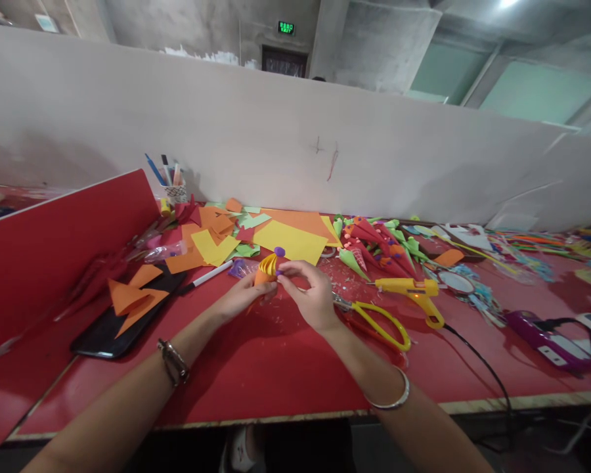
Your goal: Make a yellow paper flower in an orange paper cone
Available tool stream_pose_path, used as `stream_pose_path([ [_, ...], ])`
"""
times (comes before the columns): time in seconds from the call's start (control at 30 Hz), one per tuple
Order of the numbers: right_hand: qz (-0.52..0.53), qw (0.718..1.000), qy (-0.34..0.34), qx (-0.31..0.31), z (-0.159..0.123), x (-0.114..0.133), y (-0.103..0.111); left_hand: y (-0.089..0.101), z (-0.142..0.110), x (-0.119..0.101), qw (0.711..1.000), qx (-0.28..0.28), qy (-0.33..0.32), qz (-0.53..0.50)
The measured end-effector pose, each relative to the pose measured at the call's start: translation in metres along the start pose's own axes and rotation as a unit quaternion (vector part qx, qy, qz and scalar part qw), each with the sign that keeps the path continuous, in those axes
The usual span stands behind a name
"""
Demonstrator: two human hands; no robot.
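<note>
My left hand (249, 293) is closed around a small paper ice cream cone (266, 268). It has an orange base, a folded yellow top and a purple pompom at its tip. The thumb and fingertips of my right hand (312, 295) pinch a second, smaller purple pompom (279, 273) against the right side of the cone. Just right of that hand lie yellow-handled scissors (381, 323), their blades partly hidden behind it. A yellow hot glue gun (414, 292) rests farther right, an orange light glowing on its body.
Behind my hands lie yellow paper sheets (293, 243) and orange scraps. Finished red and green paper cones (374, 244) are heaped to their right. Leftward are a white marker (211, 276), a black phone (113, 335) under folded orange paper, and a red board (69, 263). A purple power strip (546, 345) sits far right.
</note>
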State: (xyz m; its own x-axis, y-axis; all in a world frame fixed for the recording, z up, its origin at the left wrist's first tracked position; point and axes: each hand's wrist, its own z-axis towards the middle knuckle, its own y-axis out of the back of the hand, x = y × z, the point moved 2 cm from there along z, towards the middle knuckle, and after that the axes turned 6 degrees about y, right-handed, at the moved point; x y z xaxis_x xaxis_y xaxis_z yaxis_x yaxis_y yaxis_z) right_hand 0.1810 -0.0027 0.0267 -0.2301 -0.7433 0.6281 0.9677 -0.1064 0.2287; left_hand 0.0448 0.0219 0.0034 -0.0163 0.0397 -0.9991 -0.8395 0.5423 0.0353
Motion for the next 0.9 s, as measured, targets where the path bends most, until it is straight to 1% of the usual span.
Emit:
stream_pose_path([
  [0.13,-0.004,1.000,0.006,0.003,0.0006,-0.0007,-0.0010,0.0008,0.0008,0.0035,1.000,0.004,0.007,-0.021],
  [0.3,0.006,1.000,0.006,0.011,0.0014,-0.0035,-0.0014,0.0021,0.0001,0.0075,0.998,-0.027,0.038,-0.030],
  [0.37,0.003,1.000,0.006,0.017,0.0006,-0.0047,-0.0019,0.0022,-0.0003,0.0085,0.998,-0.030,0.045,-0.032],
  [0.53,0.012,1.000,-0.001,0.022,-0.0018,-0.0055,-0.0033,0.0018,0.0000,0.0093,0.998,-0.025,0.042,-0.047],
  [0.7,0.000,0.999,0.010,0.032,-0.0010,-0.0047,-0.0033,0.0003,0.0003,0.0068,0.997,-0.023,0.036,-0.061],
  [0.9,0.015,0.999,0.004,0.049,-0.0002,-0.0040,-0.0027,-0.0020,0.0000,0.0033,0.997,-0.005,0.021,-0.069],
])
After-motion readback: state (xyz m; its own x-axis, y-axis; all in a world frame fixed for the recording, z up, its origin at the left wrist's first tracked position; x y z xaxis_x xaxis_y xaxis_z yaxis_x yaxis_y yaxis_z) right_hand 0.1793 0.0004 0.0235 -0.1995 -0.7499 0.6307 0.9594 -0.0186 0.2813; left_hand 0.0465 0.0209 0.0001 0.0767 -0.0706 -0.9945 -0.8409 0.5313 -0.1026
